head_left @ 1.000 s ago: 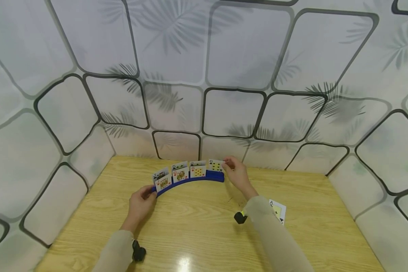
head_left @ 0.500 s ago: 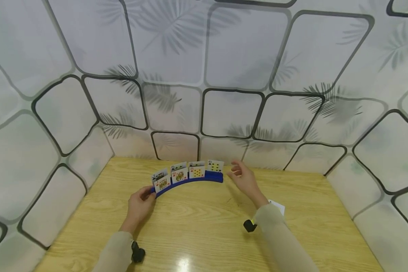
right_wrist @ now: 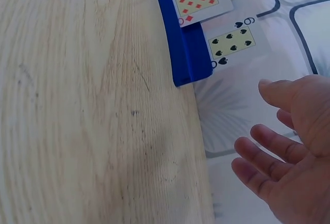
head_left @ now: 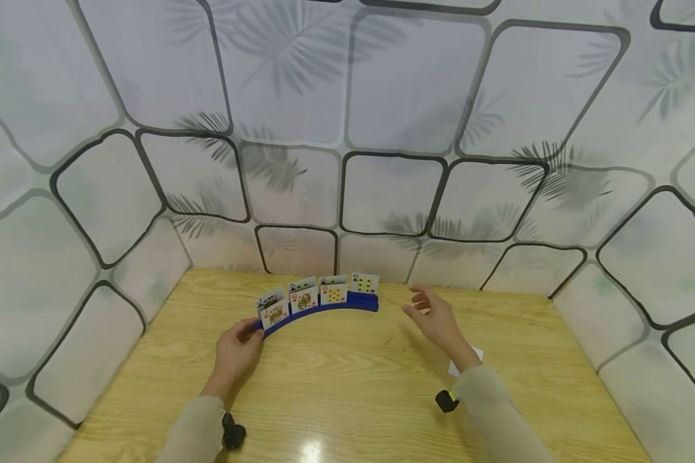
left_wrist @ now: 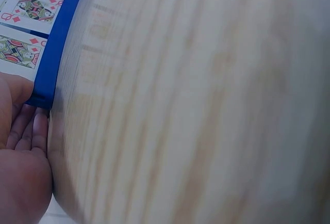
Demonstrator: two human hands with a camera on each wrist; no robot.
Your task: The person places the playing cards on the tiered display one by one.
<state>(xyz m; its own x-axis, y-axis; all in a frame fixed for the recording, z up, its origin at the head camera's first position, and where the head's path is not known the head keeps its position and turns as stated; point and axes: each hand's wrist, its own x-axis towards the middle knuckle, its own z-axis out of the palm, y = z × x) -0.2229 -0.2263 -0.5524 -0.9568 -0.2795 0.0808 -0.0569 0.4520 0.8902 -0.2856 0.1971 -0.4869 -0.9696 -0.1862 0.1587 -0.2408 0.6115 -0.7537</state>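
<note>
A curved blue card holder (head_left: 367,303) stands on the table with playing cards upright in two rows. In its front row are a diamond face card (left_wrist: 19,52), the queen of diamonds (left_wrist: 35,9) and the eight of diamonds (right_wrist: 201,1). Behind, at the right end, is the six of spades (right_wrist: 232,43); other back cards are partly covered. My left hand (head_left: 236,354) grips the holder's left end, thumb in front and fingers behind it. My right hand (head_left: 438,323) hovers right of the holder, fingers apart and loosely bent, holding nothing.
A loose card (head_left: 454,369) lies on the wooden table (head_left: 336,392), mostly hidden below my right wrist. Patterned fabric walls (head_left: 394,193) rise behind the table and at both sides. Small black wrist devices (head_left: 232,432) hang at both cuffs.
My right hand has let go of the six of spades, which stays in the holder, and has moved right and toward me. The left hand keeps its grip on the holder's end.
</note>
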